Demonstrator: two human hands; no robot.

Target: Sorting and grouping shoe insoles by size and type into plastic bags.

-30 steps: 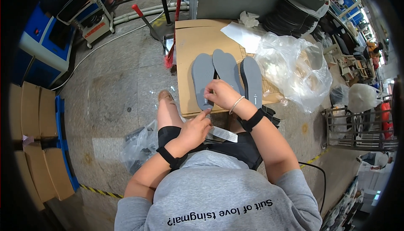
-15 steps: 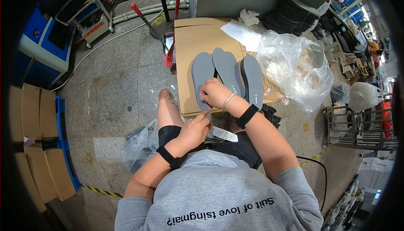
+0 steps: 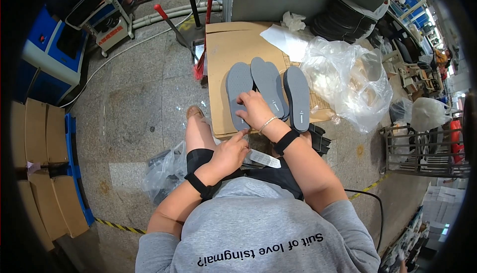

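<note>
Grey insole (image 3: pixel 240 78), left side of cardboard (image 3: pixel 219 54); right hand (image 3: pixel 257 110) over it, fingers parted; left hand (image 3: pixel 230 154) at near end, grip unclear.

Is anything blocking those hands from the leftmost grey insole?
Nothing visible is. The right hand is over the leftmost grey insole and the left hand is at its near end, with no object between.

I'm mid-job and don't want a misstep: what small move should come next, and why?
Perhaps steady the leftmost insole with the right hand, whose thumb and forefinger stand parted over it, since the left hand has a fingertip at the insole's near end.
</note>
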